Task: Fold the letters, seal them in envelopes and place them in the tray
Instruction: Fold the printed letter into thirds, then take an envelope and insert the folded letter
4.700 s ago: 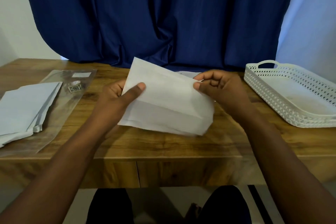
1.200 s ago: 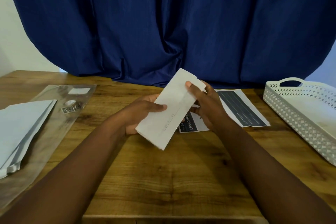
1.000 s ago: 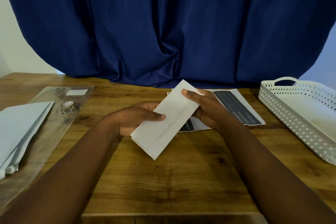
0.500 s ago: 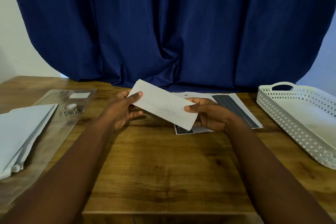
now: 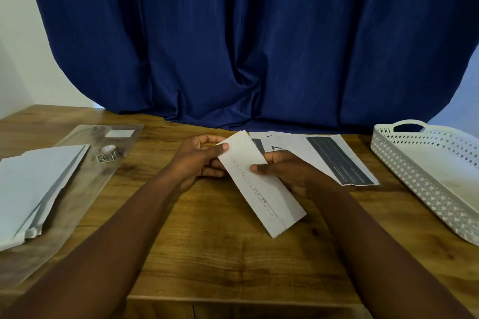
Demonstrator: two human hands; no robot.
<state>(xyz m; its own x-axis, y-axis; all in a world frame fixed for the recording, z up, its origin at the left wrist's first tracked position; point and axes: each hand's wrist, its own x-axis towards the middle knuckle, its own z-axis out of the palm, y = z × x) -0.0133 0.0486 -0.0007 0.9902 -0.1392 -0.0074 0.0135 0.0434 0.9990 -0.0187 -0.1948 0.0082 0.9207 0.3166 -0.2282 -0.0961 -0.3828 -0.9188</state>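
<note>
Both hands are up over the middle of the brown wood-grain table (image 5: 220,254), and between them sits a white sheet of paper folded into a long narrow strip (image 5: 261,189), faint print showing through its face. The strip runs on a slant, far end up near the left hand (image 5: 199,160), near end pointing down toward the right and hanging clear above the wood. The left hand pinches the far corner, thumb lying flat on top and fingers curled close underneath. The right hand (image 5: 290,173) grips the strip's right edge around its middle, thumb pressed across the top face, the other fingers tucked behind the paper where they can't be made out. Just beyond the hands a white printed sheet with dark blue-grey blocks (image 5: 324,155) lies flat on the table, partly covered by the strip and the right hand. Over on the right edge sits a white perforated plastic tray with a loop handle (image 5: 404,176), well apart from the folded paper, its floor pale. On the left, a stack of white envelopes (image 5: 36,186) rests on a clear plastic sleeve (image 5: 85,189), which carries a small white label and some small printed marks near its far end. Behind it all hangs a deep blue pleated curtain (image 5: 246,41), with pale wall showing at either side.
</note>
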